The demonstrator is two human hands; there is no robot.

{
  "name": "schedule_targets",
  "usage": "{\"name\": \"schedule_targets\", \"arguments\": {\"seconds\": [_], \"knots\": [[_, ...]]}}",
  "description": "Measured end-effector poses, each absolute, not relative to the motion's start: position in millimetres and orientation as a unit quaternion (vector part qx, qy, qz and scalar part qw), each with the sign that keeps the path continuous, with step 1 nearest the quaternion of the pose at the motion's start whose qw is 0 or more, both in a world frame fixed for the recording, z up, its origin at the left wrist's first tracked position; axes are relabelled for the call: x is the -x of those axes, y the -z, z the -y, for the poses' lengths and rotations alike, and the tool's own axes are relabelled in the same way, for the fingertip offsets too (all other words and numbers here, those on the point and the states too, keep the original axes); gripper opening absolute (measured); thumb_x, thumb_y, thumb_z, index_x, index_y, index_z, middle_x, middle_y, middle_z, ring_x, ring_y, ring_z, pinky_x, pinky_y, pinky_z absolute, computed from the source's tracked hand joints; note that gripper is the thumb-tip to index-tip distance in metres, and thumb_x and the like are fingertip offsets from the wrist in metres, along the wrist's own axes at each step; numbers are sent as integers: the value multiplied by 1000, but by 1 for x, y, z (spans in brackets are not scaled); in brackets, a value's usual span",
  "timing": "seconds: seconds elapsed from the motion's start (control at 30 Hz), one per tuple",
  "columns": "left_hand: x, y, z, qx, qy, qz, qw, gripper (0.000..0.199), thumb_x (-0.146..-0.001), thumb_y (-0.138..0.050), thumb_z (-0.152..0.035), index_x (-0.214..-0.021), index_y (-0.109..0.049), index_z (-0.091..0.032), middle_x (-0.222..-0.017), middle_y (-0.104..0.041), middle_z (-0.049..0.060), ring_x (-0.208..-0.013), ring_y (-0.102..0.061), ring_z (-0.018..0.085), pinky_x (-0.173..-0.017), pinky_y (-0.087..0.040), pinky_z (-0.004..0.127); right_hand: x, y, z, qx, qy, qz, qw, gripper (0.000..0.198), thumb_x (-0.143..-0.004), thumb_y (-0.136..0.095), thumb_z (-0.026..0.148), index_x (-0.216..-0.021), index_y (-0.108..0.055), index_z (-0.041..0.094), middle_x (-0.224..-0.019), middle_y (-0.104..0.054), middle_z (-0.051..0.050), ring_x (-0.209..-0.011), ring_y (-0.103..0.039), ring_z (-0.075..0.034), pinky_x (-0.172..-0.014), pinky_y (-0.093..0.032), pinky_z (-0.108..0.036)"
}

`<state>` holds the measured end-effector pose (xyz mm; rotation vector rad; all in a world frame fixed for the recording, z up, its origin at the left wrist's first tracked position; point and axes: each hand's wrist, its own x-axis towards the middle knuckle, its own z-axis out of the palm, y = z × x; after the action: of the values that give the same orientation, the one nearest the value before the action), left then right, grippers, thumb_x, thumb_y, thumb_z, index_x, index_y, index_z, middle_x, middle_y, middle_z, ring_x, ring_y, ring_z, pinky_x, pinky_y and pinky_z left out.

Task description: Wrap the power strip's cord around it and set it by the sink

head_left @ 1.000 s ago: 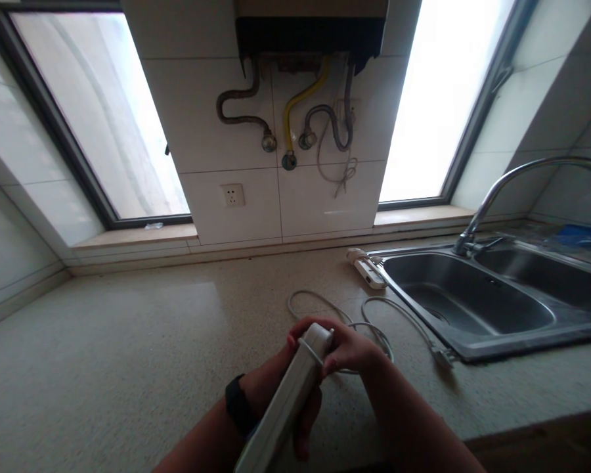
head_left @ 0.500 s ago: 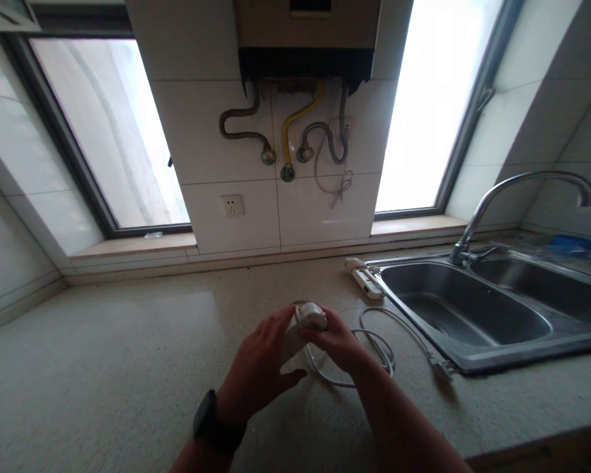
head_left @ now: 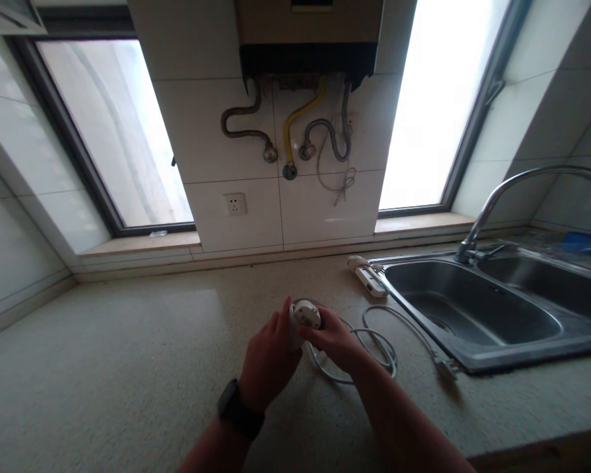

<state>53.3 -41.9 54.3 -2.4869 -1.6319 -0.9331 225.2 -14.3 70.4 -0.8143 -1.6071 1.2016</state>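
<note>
Both hands hold a white corded device (head_left: 306, 316) above the counter, its rounded end facing up with small dark marks on it. I cannot make out its exact kind. My left hand (head_left: 270, 358), with a black watch on the wrist, is wrapped round its left side and covers much of its body. My right hand (head_left: 335, 338) grips the right side near the rounded end, thumb across the front. A grey-white cable (head_left: 387, 355) lies in loops by my right hand and runs to a plug (head_left: 446, 368) on the counter near the sink.
A white power strip (head_left: 369, 279) lies against the left edge of the double steel sink (head_left: 477, 361). A curved faucet (head_left: 502, 187) rises behind the sink. A wall socket (head_left: 235, 203) and a water heater (head_left: 308, 29) with hoses are on the tiled wall beyond the speckled counter (head_left: 128, 368).
My left hand has shifted and closed round the device, its thumb no longer sticking out. The rounded end has turned more towards me. My view has moved slightly left.
</note>
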Motion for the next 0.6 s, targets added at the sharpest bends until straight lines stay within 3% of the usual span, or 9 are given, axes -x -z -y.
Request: {"name": "schedule_targets", "arguments": {"seconds": [0.2,0.4,0.6], "knots": [[-49,-54,42,813,298,499,17,96,-85,-57,-25,-157,6,-29,-145,-47,10,-115,-61,24,-92,-55,40,-229,-69,14,321,-522,654,444,38,-76,-77,37,-94,-58,9,-70,-48,1,-58,-38,-7,-51,-32,-20],[-44,-54,39,825,311,472,-16,75,-86,-57,-27,-151,-19,-31,-141,-52,5,-115,-61,21,-93,-55,37,-231,-66,13,327,-522,654,439,33,-77,-76,34,-93,-58,10,-69,-47,2,-57,-37,-7,-49,-31,-19],[-46,-60,42,817,335,465,-65,69,-84,-58,-24,-145,-27,-32,-132,-58,2,-109,-64,20,-88,-54,35,-227,-60,10,366,-529,631,433,38,-77,-77,42,-88,-56,12,-63,-45,3,-52,-36,-7,-45,-30,-20]]}}
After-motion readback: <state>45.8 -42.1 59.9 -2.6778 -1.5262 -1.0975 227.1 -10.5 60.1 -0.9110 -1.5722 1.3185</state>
